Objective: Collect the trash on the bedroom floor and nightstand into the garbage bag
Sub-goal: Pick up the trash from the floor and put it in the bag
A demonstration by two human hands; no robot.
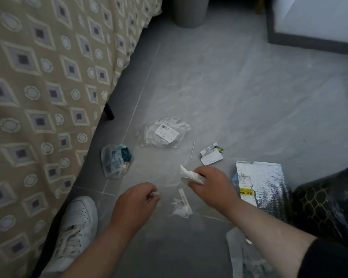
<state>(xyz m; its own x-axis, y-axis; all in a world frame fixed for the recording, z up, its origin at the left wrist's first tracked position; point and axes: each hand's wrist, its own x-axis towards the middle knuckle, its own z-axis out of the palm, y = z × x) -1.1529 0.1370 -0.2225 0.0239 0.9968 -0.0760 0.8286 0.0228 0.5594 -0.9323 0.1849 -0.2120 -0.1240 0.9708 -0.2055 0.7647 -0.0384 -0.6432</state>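
A crumpled white tissue (190, 175) is gripped in the right hand (211, 182), whose fingers are curled round it just above the grey tiled floor (239, 101). The left hand (136, 198) hangs nearby with its fingertips drawn together, pinching a small pale scrap (154, 194) too blurred to identify. Between the two hands a clear wrapper (181, 206) with a narrow strip on it lies flat on the tiles.

Beyond the right hand lie a cotton swab (192, 150) and, just to its right, a torn paper label (211, 155). Farther out is a crumpled clear plastic bag (149, 135) bearing a white barcode sticker. A blue and white packet (115, 160) lies to the left, near the edge of the bed.

To the right of the right forearm a silver foil pouch (264, 183) with a yellow tag lies on the floor, its far side touching the black garbage bag (325, 205), which has a gold honeycomb print and sits at the right edge of the view. A sheet of clear plastic (243, 257) lies under the right forearm at the bottom.

The bed (38, 87), under a beige diamond-patterned cover, fills the left side. A white sneaker (76, 225) stands beside it. A grey bin (189, 13) stands at the top, well apart from the litter.
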